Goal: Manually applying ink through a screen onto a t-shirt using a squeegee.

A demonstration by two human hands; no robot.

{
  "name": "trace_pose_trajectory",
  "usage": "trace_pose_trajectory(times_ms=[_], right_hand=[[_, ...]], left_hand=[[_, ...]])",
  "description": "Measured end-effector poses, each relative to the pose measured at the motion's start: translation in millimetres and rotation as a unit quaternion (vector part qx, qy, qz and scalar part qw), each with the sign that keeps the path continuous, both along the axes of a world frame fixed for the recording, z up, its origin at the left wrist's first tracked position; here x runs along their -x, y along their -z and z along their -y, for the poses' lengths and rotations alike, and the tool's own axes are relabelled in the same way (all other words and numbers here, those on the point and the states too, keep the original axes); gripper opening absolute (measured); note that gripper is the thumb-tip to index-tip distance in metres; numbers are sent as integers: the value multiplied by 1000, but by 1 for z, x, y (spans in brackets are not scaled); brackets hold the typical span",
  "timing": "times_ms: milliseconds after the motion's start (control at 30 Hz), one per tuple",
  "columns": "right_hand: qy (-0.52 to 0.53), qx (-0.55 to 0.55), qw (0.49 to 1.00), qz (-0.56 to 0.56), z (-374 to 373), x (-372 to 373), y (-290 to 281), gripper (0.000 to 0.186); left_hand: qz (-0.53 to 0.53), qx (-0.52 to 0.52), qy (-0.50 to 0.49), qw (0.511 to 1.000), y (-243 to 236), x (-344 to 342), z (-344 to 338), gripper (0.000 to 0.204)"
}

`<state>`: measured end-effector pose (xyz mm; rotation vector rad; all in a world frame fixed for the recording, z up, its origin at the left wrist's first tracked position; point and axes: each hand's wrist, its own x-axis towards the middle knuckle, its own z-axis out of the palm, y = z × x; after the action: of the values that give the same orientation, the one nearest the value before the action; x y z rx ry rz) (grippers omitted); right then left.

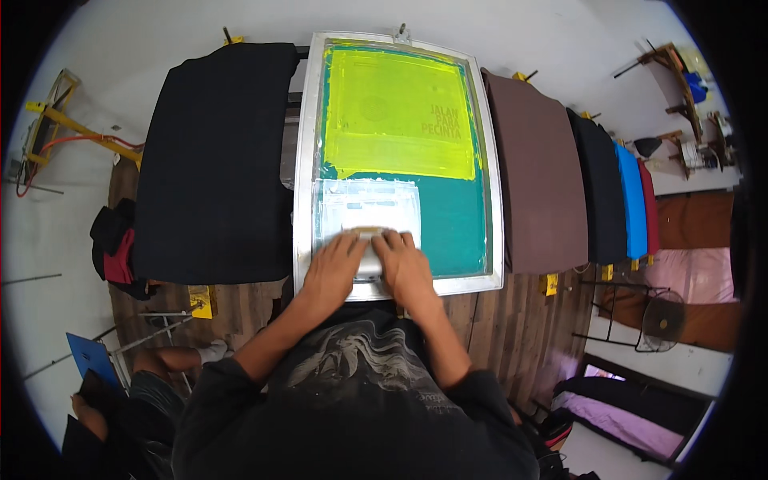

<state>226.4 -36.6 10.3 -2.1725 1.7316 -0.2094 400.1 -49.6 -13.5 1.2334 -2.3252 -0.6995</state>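
Observation:
A screen-printing frame [494,216] with a silver metal rim lies in front of me, its mesh green. Bright yellow-green ink [400,152] covers the mesh's far part, where faint lettering shows through. Nearer to me, on the left, a rectangular patch of white ink [372,200] is spread. My left hand [332,262] and my right hand [406,266] are side by side at the near edge of this patch, fingers closed on a squeegee [370,231]. Only the squeegee's middle shows between the hands; its blade is hidden.
A black garment [216,160] lies on the board to the left, a brown one [540,176] on the right. Further right follow black, blue [630,200] and red garments. A clamp [402,34] sits at the frame's far edge. Another person [152,392] sits at lower left; a fan [664,320] stands right.

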Motion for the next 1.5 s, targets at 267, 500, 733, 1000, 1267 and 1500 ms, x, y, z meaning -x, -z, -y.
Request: trace_pose_trajectory(times_ms=[267, 500, 733, 1000, 1267, 1500], right_hand=[[-19, -84, 996, 39, -22, 1, -20, 59], [-2, -22, 1000, 4, 57, 11, -18, 38], [-6, -49, 999, 17, 12, 13, -9, 54], [-26, -109, 993, 49, -18, 12, -25, 48], [-11, -68, 998, 14, 64, 14, -15, 35], [-6, -74, 997, 33, 17, 5, -16, 54]], left_hand=[[39, -99, 45, 993, -23, -9, -22, 51], [-29, -51, -5, 998, -15, 9, 56, 39], [5, -61, 9, 998, -13, 7, 13, 39], [21, -144, 60, 988, -31, -5, -16, 46], [-1, -78, 4, 997, -14, 8, 70, 29], [56, -84, 31, 994, -13, -2, 17, 42]])
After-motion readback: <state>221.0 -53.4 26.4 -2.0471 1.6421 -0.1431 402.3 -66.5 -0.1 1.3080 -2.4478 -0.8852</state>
